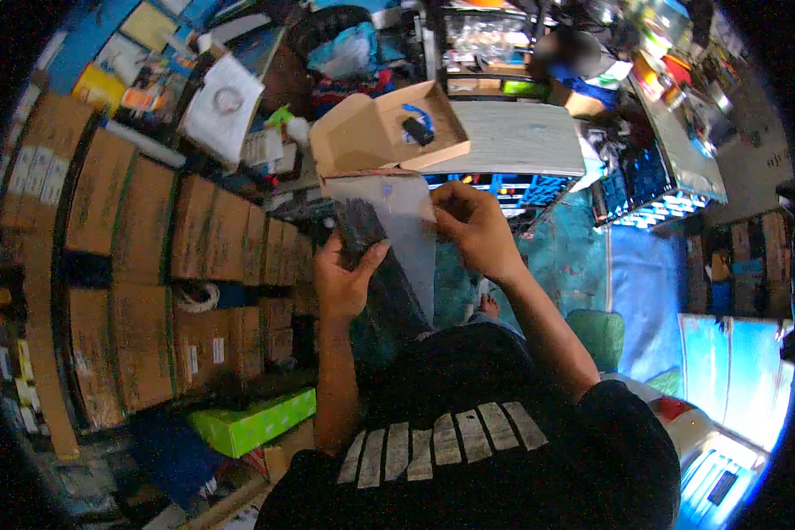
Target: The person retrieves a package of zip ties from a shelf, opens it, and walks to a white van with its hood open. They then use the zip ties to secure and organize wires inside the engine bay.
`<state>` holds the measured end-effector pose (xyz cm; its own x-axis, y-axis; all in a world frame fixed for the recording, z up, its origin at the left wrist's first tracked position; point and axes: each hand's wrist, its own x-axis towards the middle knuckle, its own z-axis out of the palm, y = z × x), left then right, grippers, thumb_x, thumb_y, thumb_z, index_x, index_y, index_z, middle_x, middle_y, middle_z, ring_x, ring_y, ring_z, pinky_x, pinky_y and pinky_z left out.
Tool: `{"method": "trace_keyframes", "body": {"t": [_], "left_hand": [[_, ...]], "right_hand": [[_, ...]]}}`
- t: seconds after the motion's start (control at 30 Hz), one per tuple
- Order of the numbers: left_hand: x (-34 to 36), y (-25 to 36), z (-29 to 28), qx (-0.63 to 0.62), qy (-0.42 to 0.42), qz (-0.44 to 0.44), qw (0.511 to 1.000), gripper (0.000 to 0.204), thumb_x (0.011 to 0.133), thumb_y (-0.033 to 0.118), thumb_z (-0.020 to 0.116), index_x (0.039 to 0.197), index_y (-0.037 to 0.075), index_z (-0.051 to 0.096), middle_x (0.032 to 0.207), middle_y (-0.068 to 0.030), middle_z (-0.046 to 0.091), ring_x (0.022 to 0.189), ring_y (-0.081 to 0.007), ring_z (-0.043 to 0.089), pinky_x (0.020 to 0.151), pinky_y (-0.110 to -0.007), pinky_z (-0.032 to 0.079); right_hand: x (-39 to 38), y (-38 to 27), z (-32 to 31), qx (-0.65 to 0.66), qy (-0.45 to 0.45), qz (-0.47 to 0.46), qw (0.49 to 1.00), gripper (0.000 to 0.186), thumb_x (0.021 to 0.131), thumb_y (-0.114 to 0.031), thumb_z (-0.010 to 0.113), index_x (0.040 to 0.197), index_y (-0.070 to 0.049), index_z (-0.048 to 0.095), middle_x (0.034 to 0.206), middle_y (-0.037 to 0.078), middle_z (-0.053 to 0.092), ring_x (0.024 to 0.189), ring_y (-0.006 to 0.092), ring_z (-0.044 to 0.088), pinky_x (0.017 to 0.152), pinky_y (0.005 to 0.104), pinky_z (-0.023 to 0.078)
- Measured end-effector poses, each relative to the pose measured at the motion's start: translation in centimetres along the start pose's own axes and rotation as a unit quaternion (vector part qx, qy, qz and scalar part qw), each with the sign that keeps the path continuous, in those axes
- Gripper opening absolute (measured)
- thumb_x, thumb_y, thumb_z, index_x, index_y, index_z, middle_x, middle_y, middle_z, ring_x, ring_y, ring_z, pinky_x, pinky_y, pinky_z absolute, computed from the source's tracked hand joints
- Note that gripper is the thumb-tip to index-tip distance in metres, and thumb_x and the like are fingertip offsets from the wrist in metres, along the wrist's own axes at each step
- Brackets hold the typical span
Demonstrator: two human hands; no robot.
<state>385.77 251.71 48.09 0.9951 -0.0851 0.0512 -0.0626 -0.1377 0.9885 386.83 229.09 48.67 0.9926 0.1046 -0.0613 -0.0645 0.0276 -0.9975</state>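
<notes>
In front of my body I hold up a translucent plastic bag (411, 225) with a dark area along its left side. My left hand (346, 276) is closed round its lower left part, the thumb lying across the front. At the bag's right edge my right hand (477, 231) has its fingers pinched together on the plastic. Just beyond the bag, an open cardboard box (353, 140) rests on a grey table (521, 141), its lid folded back to the left. Inside the box lie a small black item (418, 132) and a blue strip (422, 113).
Stacked brown cartons (208, 230) line the left side. A bright green box (256, 422) sits low by my left arm. Blue crates (526, 193) stand under the table, and a green stool (595, 340) is to my right. Crowded shelves (490, 53) fill the back.
</notes>
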Motion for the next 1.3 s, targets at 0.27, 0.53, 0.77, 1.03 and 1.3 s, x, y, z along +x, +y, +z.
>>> {"method": "trace_keyframes", "body": {"t": [0.27, 0.53, 0.77, 1.03, 1.3], "left_hand": [[2.9, 1.8, 8.3, 0.032, -0.111, 0.032, 0.993, 0.02, 0.089, 0.012, 0.075, 0.103, 0.001, 0.067, 0.095, -0.0018, 0.071, 0.084, -0.0115, 0.062, 0.081, -0.029, 0.05], [2.9, 2.2, 13.6, 0.006, -0.147, 0.039, 0.988, 0.021, 0.09, 0.013, 0.074, 0.105, 0.0, 0.067, 0.096, -0.0016, 0.071, 0.084, -0.0096, 0.061, 0.08, -0.028, 0.05], [3.8, 1.7, 14.9, 0.009, -0.221, 0.031, 0.975, 0.021, 0.09, 0.013, 0.074, 0.106, 0.001, 0.068, 0.094, -0.0017, 0.071, 0.083, -0.0088, 0.061, 0.077, -0.028, 0.05], [5.9, 2.3, 15.8, 0.021, -0.363, -0.003, 0.932, 0.021, 0.09, 0.013, 0.073, 0.106, 0.001, 0.069, 0.094, -0.0015, 0.071, 0.082, -0.008, 0.061, 0.077, -0.027, 0.05], [7.4, 0.2, 22.5, 0.046, -0.53, 0.015, 0.847, 0.022, 0.088, 0.015, 0.074, 0.105, 0.001, 0.068, 0.091, -0.0036, 0.071, 0.08, -0.0094, 0.062, 0.075, -0.029, 0.05]], "right_hand": [[-2.8, -2.2, -6.8, -0.064, 0.195, -0.145, 0.968, 0.015, 0.091, -0.004, 0.066, 0.105, -0.001, 0.066, 0.088, 0.002, 0.066, 0.077, 0.0074, 0.058, 0.066, 0.0251, 0.047], [-4.0, -3.0, -11.5, -0.2, 0.152, -0.154, 0.956, 0.022, 0.085, -0.007, 0.072, 0.106, -0.004, 0.072, 0.078, 0.006, 0.062, 0.062, 0.0097, 0.052, 0.058, 0.0269, 0.043], [-5.5, -2.3, -12.7, -0.107, 0.138, -0.088, 0.981, 0.012, 0.084, -0.006, 0.074, 0.091, -0.001, 0.066, 0.071, 0.002, 0.06, 0.066, 0.0078, 0.053, 0.06, 0.0278, 0.044], [-6.7, 0.3, -12.7, -0.068, 0.227, -0.077, 0.968, 0.012, 0.086, -0.008, 0.075, 0.091, -0.001, 0.066, 0.076, 0.0, 0.064, 0.073, 0.0067, 0.058, 0.068, 0.0256, 0.048], [-12.7, 3.7, -14.6, 0.017, 0.34, 0.017, 0.94, 0.021, 0.084, -0.013, 0.08, 0.099, -0.003, 0.069, 0.073, -0.005, 0.049, 0.069, 0.005, 0.044, 0.067, 0.0226, 0.039]]}}
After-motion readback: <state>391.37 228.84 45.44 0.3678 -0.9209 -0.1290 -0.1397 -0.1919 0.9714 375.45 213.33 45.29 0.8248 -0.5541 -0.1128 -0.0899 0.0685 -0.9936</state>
